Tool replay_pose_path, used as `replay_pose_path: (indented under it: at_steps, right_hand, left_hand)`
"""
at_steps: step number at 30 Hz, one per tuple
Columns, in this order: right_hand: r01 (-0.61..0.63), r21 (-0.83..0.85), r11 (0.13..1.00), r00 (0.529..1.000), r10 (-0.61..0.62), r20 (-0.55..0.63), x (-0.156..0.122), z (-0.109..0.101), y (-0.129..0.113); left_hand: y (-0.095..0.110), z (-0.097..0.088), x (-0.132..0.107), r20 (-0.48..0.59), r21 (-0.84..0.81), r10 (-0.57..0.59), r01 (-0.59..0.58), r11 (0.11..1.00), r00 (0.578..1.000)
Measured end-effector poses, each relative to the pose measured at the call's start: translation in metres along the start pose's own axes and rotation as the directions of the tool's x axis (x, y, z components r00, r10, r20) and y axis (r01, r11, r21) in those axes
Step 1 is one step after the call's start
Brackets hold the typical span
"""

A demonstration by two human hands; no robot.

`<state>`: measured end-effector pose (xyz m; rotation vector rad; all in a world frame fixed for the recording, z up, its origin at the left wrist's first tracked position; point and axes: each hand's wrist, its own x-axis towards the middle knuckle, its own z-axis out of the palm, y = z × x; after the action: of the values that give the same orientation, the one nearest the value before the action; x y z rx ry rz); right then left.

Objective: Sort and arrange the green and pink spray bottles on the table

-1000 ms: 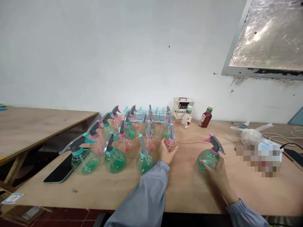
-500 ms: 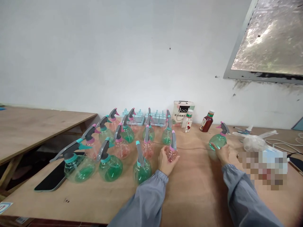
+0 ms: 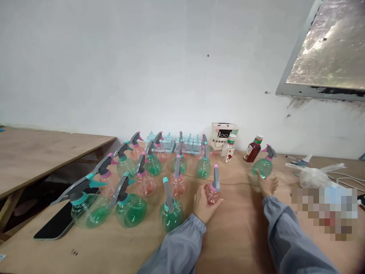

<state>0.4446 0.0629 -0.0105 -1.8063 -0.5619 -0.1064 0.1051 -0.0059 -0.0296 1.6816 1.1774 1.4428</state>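
My left hand [image 3: 204, 204] curves round a small pink spray bottle [image 3: 213, 193] with a grey trigger head, its fingers and thumb at the bottle's sides. At the right, my right hand [image 3: 267, 184] is open just in front of a green spray bottle [image 3: 262, 167] with a pink collar. Its thumb tip overlaps the bottle's lower edge; whether it touches I cannot tell. Left of my left hand stand rows of similar bottles, among them a green spray bottle [image 3: 171, 215] and a pink spray bottle [image 3: 178, 183], several with coloured liquid inside.
Along the wall are light-blue racks [image 3: 189, 144], a paper bag [image 3: 222, 133], a clear bottle [image 3: 229, 149] and a dark red bottle [image 3: 253, 149]. A phone [image 3: 55, 220] lies at the left. Plastic wrap [image 3: 313, 176] and cables lie at the right. A second table [image 3: 51, 152] adjoins.
My right hand has let go of the green spray bottle and drawn slightly back, fingers spread. My left hand stays on the pink spray bottle, and the view has shifted a little.
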Motion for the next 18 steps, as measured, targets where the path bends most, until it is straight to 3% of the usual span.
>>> replay_pose_path:
  at_steps: [5,11,18]
  right_hand:
    - [0.061,0.116,0.991,0.996,-0.053,-0.066,-0.048,-0.012,0.007]
    - [0.189,0.238,0.953,0.975,-0.211,0.071,-0.094,-0.028,0.002]
    - [0.233,0.351,0.907,0.928,-0.315,0.197,-0.124,-0.031,-0.014]
  left_hand:
    - [0.002,0.004,-0.007,0.061,0.016,0.048,-0.049,0.999,0.997]
    - [0.000,0.009,-0.009,0.058,0.042,0.129,-0.131,0.990,0.990]
    - [0.001,0.007,-0.007,0.052,0.055,0.116,-0.119,0.991,0.992]
